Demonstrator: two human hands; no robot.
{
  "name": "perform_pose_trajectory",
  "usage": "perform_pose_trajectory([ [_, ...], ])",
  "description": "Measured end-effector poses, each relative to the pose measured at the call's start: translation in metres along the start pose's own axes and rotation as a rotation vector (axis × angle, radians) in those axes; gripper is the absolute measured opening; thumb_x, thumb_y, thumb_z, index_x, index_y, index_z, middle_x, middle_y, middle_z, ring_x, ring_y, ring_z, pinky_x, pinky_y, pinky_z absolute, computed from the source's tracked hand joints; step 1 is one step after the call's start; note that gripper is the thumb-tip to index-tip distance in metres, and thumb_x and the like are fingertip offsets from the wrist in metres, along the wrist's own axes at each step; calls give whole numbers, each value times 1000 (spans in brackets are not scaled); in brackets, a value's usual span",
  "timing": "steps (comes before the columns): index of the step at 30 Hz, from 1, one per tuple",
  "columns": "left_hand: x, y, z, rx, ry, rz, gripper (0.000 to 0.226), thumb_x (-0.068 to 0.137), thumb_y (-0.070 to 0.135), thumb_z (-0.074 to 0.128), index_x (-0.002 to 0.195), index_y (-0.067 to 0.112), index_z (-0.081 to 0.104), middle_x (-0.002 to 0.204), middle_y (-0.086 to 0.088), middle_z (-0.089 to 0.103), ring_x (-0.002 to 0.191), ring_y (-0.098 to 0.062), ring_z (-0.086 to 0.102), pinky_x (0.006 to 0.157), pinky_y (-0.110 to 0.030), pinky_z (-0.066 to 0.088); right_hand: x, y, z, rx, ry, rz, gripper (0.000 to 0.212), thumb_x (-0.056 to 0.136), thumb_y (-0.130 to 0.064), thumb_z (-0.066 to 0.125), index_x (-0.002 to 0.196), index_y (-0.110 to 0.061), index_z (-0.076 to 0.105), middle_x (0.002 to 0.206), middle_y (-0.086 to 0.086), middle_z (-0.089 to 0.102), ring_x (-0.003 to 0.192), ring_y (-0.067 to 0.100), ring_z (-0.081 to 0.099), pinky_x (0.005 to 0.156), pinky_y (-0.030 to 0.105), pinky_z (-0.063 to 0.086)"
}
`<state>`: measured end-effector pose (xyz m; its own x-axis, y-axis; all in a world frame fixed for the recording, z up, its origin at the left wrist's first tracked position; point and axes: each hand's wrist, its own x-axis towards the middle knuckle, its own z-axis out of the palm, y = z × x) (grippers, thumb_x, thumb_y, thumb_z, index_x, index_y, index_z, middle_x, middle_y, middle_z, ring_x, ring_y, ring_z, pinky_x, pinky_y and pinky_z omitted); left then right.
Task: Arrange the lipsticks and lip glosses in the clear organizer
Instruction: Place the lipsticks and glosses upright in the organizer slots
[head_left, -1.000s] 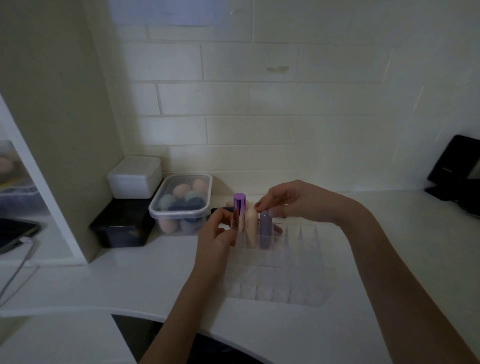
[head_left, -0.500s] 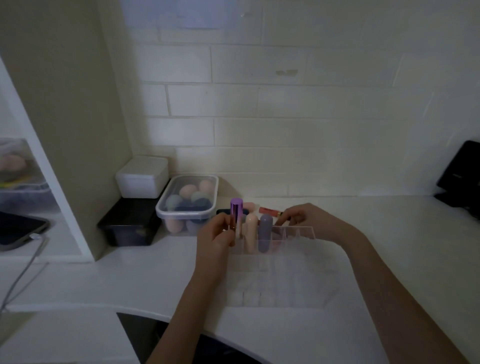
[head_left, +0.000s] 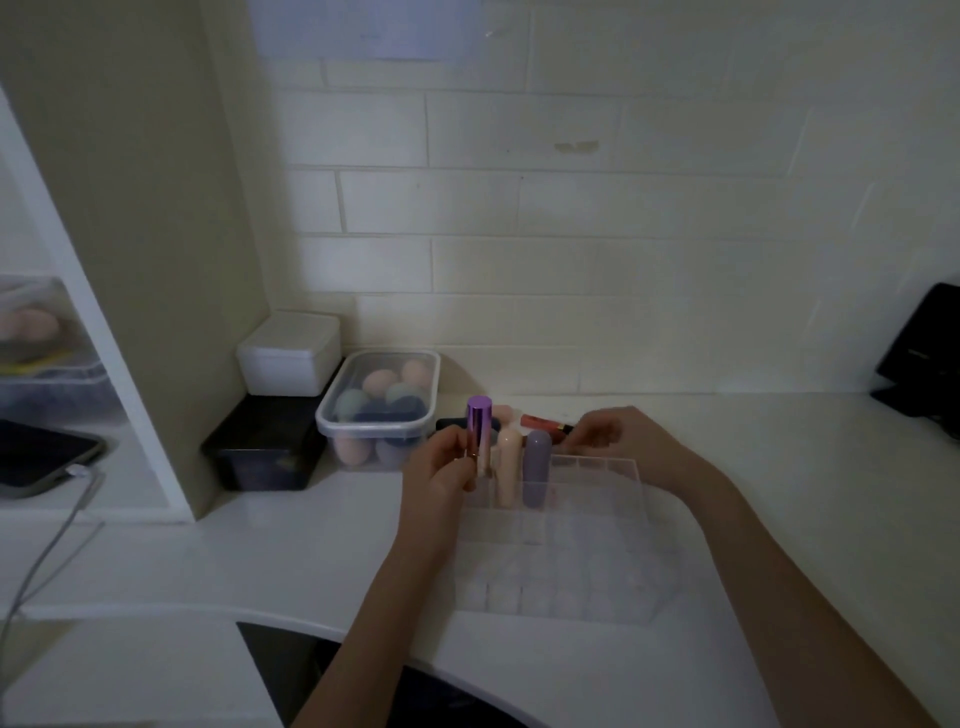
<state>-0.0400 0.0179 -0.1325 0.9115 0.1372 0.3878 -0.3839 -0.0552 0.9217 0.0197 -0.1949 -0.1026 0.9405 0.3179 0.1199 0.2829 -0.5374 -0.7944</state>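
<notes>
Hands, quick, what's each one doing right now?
Left hand: closed on the purple-capped lipstick.
Right hand: fingers reaching at the red lip gloss; grip cannot be told.

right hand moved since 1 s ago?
Yes. The right hand has left the top of the lilac tube and dropped right and back, toward the red gloss behind the clear organizer.

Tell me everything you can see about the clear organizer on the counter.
The clear organizer is a see-through plastic tray split by thin walls into a grid of small square slots, set flat on the white counter. Its back row holds three upright tubes at the left end: a purple-capped one in the left hand's grip, a cream one and a lavender one. The other slots look empty. The right hand is at its back edge.
</notes>
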Motion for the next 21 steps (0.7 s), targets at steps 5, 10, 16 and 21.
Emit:
perform_pose_trajectory([
  [5, 1, -2, 0, 5, -3, 12, 10, 58, 7, 44, 60, -2, 41, 58, -5, 39, 53, -9, 34, 48, -16, 28, -8, -22, -18, 378, 102, -39, 7, 88, -19, 62, 92, -15, 64, 90, 8, 74, 82, 18, 73, 54, 26, 53],
  [10, 1, -1, 1, -1, -14, 11, 7, 56, 5, 43, 55, 12, 39, 47, 12, 40, 48, -2, 32, 46, -12, 27, -9, -43, -20, 546, 37, -152, 23, 94, -16, 49, 109, -21, 67, 102, 11, 72, 98, 25, 69, 76, 37, 58],
  [16, 1, -5, 1, 6, -7, 6, 9, 57, 6, 43, 60, -3, 44, 51, 9, 40, 51, -5, 34, 48, -14, 28, -10, -61, -17, 696, -72, -190, 29, 96, -12, 42, 112, -22, 65, 96, 5, 70, 94, 25, 68, 76, 41, 57],
  [21, 1, -2, 1, 14, -7, 13, 10, 57, 7, 43, 60, -2, 44, 57, -3, 40, 54, -8, 35, 49, -17, 28, -12, -64, -18, 720, -108, -222, 28, 89, -21, 48, 113, -20, 64, 94, 3, 70, 91, 22, 68, 76, 39, 57],
])
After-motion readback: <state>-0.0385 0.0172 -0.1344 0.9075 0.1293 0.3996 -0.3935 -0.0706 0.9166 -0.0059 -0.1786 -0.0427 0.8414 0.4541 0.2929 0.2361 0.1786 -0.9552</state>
